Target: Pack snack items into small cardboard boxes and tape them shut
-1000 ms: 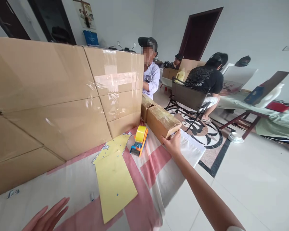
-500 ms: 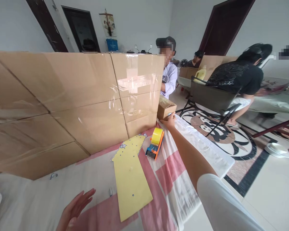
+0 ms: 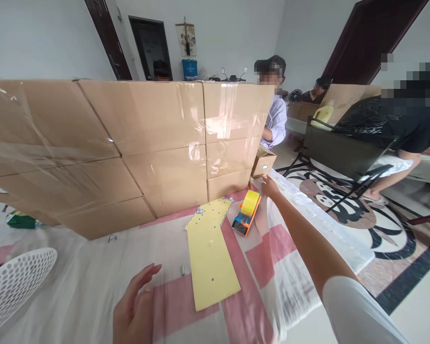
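The right hand (image 3: 270, 186) is stretched far out over the table (image 3: 93, 286), fingers loosely apart and gripping nothing, just short of the small taped carton (image 3: 263, 162) that sits at the table's far corner, beside the end of the tall cardboard wall (image 3: 146, 143). The left hand (image 3: 134, 310) hovers low near the person's body, fingers open and slightly curled, holding nothing.

Risk here: that carton sits right at the corner, and whether it overhangs cannot be told. A nudge from those outstretched fingertips rather than a proper grip could tip it off toward the floor. The forearm also passes just beside the yellow tape dispenser (image 3: 247, 212), so a sideways sweep of the arm could knock it along the plastic-covered cloth. The cover looks slick and wrinkled, so things may slide easily.

As for the carton, it looks long and narrow, its long axis running away from the viewer, with one small end face turned toward the reaching hand. The dispenser lies slantwise, roll end pointing up and away toward the carton, its blue end nearer the yellow paper sheet (image 3: 209, 258), which lies flat just left of it.
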`<state>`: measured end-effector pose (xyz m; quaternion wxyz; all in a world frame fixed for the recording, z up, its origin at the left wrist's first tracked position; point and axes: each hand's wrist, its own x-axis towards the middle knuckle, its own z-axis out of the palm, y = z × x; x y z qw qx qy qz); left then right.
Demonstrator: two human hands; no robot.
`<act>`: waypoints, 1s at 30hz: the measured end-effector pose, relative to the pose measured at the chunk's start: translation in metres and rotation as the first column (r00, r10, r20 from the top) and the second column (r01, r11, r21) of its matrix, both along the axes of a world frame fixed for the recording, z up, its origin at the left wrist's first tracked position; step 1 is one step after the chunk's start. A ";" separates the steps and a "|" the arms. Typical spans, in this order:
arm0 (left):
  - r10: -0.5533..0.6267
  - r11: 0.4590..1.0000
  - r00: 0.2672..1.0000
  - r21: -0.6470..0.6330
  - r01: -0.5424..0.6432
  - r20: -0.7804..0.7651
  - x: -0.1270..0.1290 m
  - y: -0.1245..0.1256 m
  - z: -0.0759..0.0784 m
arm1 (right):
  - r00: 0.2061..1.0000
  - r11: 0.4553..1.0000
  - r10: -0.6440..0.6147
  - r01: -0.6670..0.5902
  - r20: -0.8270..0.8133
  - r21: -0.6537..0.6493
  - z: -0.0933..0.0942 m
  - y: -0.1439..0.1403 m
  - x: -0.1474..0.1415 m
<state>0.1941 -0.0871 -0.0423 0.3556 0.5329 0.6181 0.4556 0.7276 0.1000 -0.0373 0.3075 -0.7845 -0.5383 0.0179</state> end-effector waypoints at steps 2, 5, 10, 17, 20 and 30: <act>-0.001 1.000 1.000 -0.006 0.001 -0.005 -0.004 0.002 -0.005 | 0.999 0.999 0.032 -0.031 -0.023 0.034 -0.008 -0.019 -0.009; -0.062 0.998 0.998 -0.025 0.062 -0.015 -0.008 0.005 -0.012 | 0.996 0.993 0.071 -0.065 -0.060 0.101 -0.015 -0.045 -0.024; -0.058 0.998 0.998 -0.028 0.057 -0.032 0.001 0.001 -0.003 | 0.989 0.976 0.083 -0.055 -0.123 0.211 0.000 -0.057 -0.045; -0.048 0.999 0.999 0.001 0.048 0.016 0.007 -0.008 0.012 | 0.972 0.966 -0.012 0.072 -0.235 0.249 0.035 -0.022 -0.062; -0.039 0.999 0.999 -0.025 0.039 0.012 0.001 -0.007 0.012 | 0.960 0.916 -0.100 0.191 -0.262 0.352 0.053 -0.029 -0.085; -0.033 0.996 0.994 0.080 0.024 0.104 -0.071 0.043 0.038 | 0.735 0.737 0.625 -0.667 0.264 0.112 0.016 -0.215 -0.315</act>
